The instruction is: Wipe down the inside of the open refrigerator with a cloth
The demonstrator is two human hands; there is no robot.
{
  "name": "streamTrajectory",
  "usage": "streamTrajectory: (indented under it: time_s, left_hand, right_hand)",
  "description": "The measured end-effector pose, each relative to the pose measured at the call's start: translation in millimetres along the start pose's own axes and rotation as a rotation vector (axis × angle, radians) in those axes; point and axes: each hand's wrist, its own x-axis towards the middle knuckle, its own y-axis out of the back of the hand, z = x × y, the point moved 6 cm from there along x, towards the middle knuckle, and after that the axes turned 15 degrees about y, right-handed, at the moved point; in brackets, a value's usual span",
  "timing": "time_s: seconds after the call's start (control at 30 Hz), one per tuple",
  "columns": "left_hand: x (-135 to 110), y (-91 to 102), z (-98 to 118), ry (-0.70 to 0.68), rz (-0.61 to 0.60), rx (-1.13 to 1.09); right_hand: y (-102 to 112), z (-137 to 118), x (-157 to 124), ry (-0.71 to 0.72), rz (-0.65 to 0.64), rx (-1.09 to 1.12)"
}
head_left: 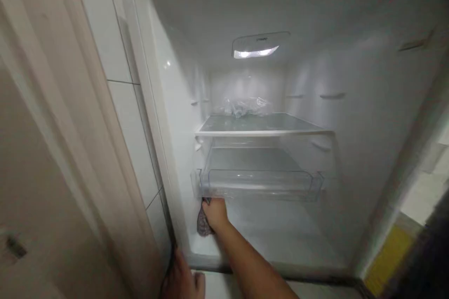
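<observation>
Right hand (215, 215) grips patterned cloth (202, 223); cannot tell grip of left hand (180, 276). Cloth judged light, limp; hold gathered top.

See a dark, mottled grey-brown cloth (203, 223) bunched in the grip of the right hand (216, 212), crumpled at the top, with a rounded loose part drooping below. Find it low inside the fridge (368, 159), just beside the left inner wall (185, 205) and under the front left corner of the clear drawer (259, 180), too blurred to tell whether touching that wall. Note the fridge wide open, glossy white inside, lit from above.
</observation>
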Motion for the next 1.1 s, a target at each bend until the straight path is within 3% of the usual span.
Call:
streamTrajectory:
  time_s: [0.2, 0.37, 0.5, 0.63, 0.83, 0.97, 1.1]
  left_hand:
    - [-4, 23.2, -1, -0.041, 0.003, -0.018]
    - [-3, 27.9, -3, -0.047, -0.152, -0.084]
    - [-4, 31.1, -2, -0.059, -0.088, -0.072]
    - [-6, 35.6, 2, -0.054, -0.031, -0.050]
    - [-6, 40.5, 4, -0.028, -0.041, -0.042]
    - [-8, 45.9, 5, -0.015, -0.055, -0.040]
    - [-9, 48.4, 7, -0.022, -0.078, -0.071]
  right_hand:
    - [10, -34, -68, 0.038, -0.055, -0.039]
    - [26, -55, -112, 0.141, -0.188, -0.171]
    - [46, -45, -130, 0.142, -0.216, -0.255]
    - [79, -10, -136, 0.020, -0.178, -0.246]
    - [110, 36, -137, -0.137, -0.027, -0.041]
    - [115, 40, -145, -0.109, 0.085, 0.291]
    - [128, 37, -174, -0.116, 0.185, 0.650]
